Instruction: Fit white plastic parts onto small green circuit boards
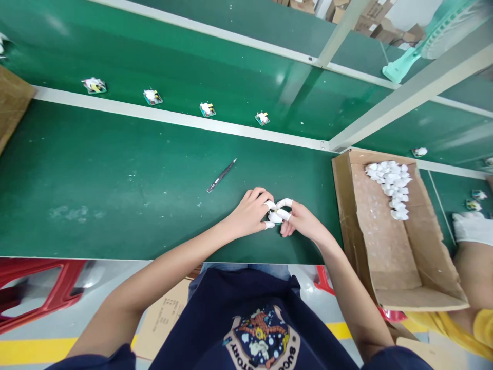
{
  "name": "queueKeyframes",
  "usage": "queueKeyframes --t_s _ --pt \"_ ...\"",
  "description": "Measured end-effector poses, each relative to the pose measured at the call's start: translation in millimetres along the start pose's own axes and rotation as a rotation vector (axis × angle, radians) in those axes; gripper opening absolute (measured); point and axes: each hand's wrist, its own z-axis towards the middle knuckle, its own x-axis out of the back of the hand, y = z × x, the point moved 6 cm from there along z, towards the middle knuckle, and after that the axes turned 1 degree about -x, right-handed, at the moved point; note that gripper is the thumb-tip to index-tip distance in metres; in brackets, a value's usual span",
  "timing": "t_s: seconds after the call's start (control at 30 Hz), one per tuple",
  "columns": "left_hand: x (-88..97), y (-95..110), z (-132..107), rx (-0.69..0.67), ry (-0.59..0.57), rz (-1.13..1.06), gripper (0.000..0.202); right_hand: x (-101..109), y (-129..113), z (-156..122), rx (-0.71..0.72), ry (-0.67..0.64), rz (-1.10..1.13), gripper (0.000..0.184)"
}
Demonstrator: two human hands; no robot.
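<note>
Above the green tabletop point(115, 185), near its front edge, a small circuit board point(275, 217) with a white mass on it is held between my two hands. My left hand point(252, 212) pinches it from the left with white-covered fingertips. From the right, my right hand point(303, 220) grips the same board, its thumb and forefinger in white finger covers. My fingers hide much of the board. Black tweezers point(222, 175) lie on the tabletop beyond my left hand, touched by neither hand.
Several similar boards point(153, 96) sit in a row beyond the pale rail point(192, 121). At right, an open cardboard box point(393, 257) holds many white pieces point(391, 180). Another person's gloved hand point(473, 227) is past it. A slanted metal post point(408, 82) rises behind.
</note>
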Motion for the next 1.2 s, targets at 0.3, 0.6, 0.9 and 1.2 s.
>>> queueKeyframes --t_s 0.3,0.6,0.9,1.2 --pt "-0.8 -4 1 0.014 -0.012 -0.032 0.03 8 5 -6 0.073 -0.043 0.066 0.044" --pt "-3.1 -6 2 -0.001 -0.025 -0.018 0.032 7 2 -7 0.125 0.083 -0.057 0.035" --pt "-2.2 -4 1 -0.012 -0.021 0.0 0.028 3 -2 -3 0.051 0.237 -0.33 0.016" --pt "0.0 -2 1 -0.005 -0.03 -0.001 0.034 -2 -10 0 0.087 0.123 -0.223 0.013"
